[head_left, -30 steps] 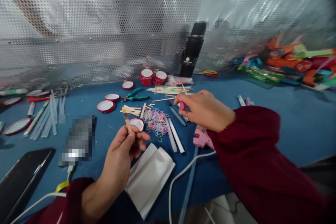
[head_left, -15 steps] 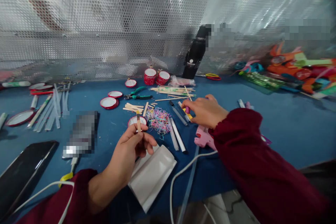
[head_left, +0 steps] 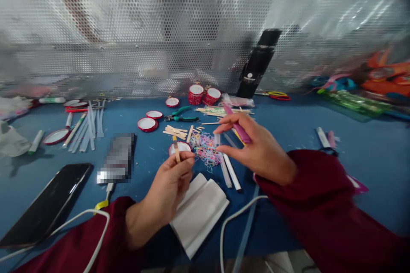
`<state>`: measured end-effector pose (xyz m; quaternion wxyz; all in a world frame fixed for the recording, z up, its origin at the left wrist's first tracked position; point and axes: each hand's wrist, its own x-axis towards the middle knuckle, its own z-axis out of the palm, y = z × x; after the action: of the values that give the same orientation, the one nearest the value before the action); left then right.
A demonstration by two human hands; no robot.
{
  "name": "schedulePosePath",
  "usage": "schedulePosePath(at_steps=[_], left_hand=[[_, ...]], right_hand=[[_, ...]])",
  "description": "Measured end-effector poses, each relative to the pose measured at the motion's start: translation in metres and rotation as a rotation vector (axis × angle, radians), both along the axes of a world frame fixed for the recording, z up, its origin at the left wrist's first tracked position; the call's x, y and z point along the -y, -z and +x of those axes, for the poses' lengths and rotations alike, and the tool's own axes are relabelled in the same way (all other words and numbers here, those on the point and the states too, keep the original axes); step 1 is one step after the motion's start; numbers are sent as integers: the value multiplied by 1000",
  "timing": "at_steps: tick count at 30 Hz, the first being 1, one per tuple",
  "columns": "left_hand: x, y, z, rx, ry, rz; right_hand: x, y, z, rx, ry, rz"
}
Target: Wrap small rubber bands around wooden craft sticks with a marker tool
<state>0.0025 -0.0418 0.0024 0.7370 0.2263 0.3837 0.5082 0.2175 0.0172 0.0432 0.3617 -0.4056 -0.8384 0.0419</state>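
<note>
My left hand (head_left: 171,183) pinches a small wooden craft stick (head_left: 177,151) upright; its upper end is coloured yellow with a dark band below. My right hand (head_left: 259,145) grips a purple marker (head_left: 238,126), slanting between its fingers. A short, clear cap-like piece (head_left: 217,140) shows between that thumb and index finger. Just behind the hands lies a heap of pastel, string-like bits (head_left: 206,149). A red-rimmed white disc (head_left: 184,146) is partly hidden by my left hand. Folded white paper (head_left: 200,215) lies below, between the hands.
Loose craft sticks (head_left: 174,132), teal-handled pliers (head_left: 182,115) and red-rimmed discs (head_left: 147,124) lie farther back. A black bottle (head_left: 256,66) leans against the perforated metal panel. Phones (head_left: 48,204), glue sticks (head_left: 85,134) and a white cable (head_left: 222,234) are nearby.
My right hand has lifted the purple marker from the table and come left, closer to my left hand. My left hand keeps the stick, its fingers more closed. The view has shifted left.
</note>
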Motion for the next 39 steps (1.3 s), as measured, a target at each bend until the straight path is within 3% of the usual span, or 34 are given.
schedulePosePath(at_steps=[4,8,14,18,23,25,39], left_hand=[[0,0,3,-15,-9,28],[-1,-1,6,-11,-33,25],[-3,7,3,-90,22,91],[-6,12,-1,-147,4,154],[-8,8,0,-255,-79,187],[-8,7,1,-280,-106,195],[-11,10,0,-380,-76,256]], right_hand=[[12,19,-33,-79,-34,175],[15,35,-43,-110,-38,260],[21,33,-44,-130,-107,317],[23,30,-37,-267,-137,184],[24,31,-28,-747,-121,-117],[24,32,-28,-847,-101,-192],[25,27,-29,-760,-109,-286]])
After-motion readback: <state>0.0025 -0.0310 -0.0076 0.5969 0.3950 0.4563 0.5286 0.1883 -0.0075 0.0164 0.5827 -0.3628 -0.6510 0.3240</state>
